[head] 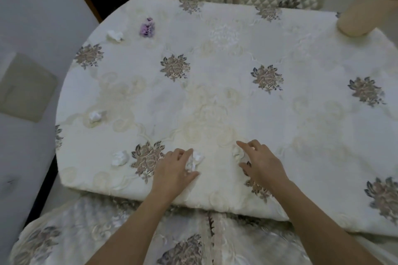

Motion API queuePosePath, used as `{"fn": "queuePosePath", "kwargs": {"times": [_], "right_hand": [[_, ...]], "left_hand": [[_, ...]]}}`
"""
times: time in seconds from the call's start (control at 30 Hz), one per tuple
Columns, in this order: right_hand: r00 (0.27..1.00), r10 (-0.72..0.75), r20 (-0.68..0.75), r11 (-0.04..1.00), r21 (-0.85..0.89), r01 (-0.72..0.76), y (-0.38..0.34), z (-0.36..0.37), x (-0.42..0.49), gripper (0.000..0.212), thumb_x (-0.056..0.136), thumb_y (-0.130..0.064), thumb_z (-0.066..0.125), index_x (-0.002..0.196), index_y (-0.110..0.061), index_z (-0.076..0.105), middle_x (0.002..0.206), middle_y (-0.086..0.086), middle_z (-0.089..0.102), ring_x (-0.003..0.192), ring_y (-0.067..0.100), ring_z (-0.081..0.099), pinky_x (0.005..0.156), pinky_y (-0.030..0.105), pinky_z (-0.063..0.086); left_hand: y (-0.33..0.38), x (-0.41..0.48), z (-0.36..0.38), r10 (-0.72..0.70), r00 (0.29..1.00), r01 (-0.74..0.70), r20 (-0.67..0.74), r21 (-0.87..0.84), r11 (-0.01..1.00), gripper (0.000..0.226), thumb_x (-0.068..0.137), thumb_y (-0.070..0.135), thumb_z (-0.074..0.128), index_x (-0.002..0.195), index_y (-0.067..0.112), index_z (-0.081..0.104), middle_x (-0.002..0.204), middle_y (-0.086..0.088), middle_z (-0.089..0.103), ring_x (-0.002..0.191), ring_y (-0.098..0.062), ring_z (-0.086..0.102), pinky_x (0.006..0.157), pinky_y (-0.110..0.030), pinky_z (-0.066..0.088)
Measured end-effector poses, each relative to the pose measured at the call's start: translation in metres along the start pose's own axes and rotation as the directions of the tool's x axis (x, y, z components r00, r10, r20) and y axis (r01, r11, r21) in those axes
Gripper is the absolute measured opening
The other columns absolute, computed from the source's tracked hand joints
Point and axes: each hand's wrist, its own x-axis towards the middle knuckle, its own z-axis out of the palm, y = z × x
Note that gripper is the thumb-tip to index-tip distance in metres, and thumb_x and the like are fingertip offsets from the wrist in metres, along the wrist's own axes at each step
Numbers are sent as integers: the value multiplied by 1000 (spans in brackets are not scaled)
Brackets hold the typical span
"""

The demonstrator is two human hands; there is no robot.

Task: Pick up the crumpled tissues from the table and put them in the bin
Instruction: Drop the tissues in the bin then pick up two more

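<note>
White, feather-light crumpled tissues (194, 160) dot the tabletop (215, 97); left hand (174, 170) fingers pinch one, right hand (261, 162) fingers half-closed around another.

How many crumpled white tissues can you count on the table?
5: one far left beside the purple wad, one mid-left, one near-left, one at the left hand, one under the right hand, partly hidden.

Your left hand (174, 166) curls around a crumpled tissue (193, 160) near the table's (301, 49) front edge, and your right hand (259, 160) covers another tissue (238, 153). Three more white wads (120, 158) lie to your left, a purple wad (147, 28) far back, a beige bin (366, 4) far right
</note>
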Motion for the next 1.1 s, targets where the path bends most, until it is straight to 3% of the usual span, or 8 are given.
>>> {"fn": "queuePosePath", "kwargs": {"times": [0.23, 0.47, 0.63, 0.73, 0.8, 0.9, 1.1], "right_hand": [[980, -113, -167, 993, 12, 116, 5, 11, 9, 40, 76, -24, 81, 114, -21, 70, 95, 0, 64, 78, 24, 58, 57, 27, 42], [959, -83, -270, 994, 44, 99, -6, 25, 8, 16, 76, -22, 78, 91, -20, 71, 77, -1, 63, 63, 25, 58, 50, 33, 48], [984, 105, -146, 967, 247, -66, -24, 8, 5, 19, 89, -41, 63, 102, -28, 68, 82, -7, 68, 79, 18, 61, 67, 35, 51], [971, 179, -157, 923, 368, -110, -37, -17, 4, 19, 87, -42, 66, 103, -34, 70, 81, -17, 66, 82, 12, 65, 72, 33, 54], [964, 184, -189, 907, 411, -93, -47, -37, 3, 19, 85, -42, 68, 102, -35, 73, 79, -19, 67, 79, 8, 65, 74, 33, 55], [946, 186, -265, 880, 474, -40, -63, -67, -1, 23, 84, -42, 70, 105, -34, 74, 83, -17, 71, 77, 5, 65, 76, 33, 55], [895, 164, -414, 837, 538, 95, -96, -122, -19, 24, 83, -36, 74, 106, -29, 72, 75, -17, 65, 72, 5, 64, 73, 35, 56]], "left_hand": [[1, 13, 9, 53, 996, -51, -73, 30, 998, 35, 75, 42, 79, 100, 21, 67, 88, 3, 66, 72, -21, 56, 58, -33, 47], [-2, 10, 11, -23, 992, 15, -122, -60, 998, 25, 82, 36, 75, 100, 20, 68, 83, 3, 66, 72, -22, 57, 58, -35, 47], [7, 9, -6, -176, 979, 143, -98, -281, 949, 27, 87, 38, 69, 105, 19, 68, 86, 3, 68, 77, -20, 59, 64, -35, 48], [16, 14, -27, -248, 963, 189, -105, -396, 899, 28, 87, 37, 69, 109, 20, 68, 89, 7, 69, 77, -11, 57, 65, -20, 40], [22, 18, -43, -265, 958, 193, -105, -446, 874, 27, 88, 42, 66, 108, 23, 68, 87, 11, 68, 74, -6, 56, 63, -15, 38], [32, 22, -68, -262, 951, 151, -163, -496, 855, 27, 88, 43, 66, 105, 22, 69, 84, 11, 67, 73, -6, 59, 66, -26, 48], [53, 20, -141, -213, 911, 8, -352, -504, 864, 20, 87, 36, 70, 99, 20, 69, 75, 13, 61, 71, -9, 58, 68, -30, 49]]}}
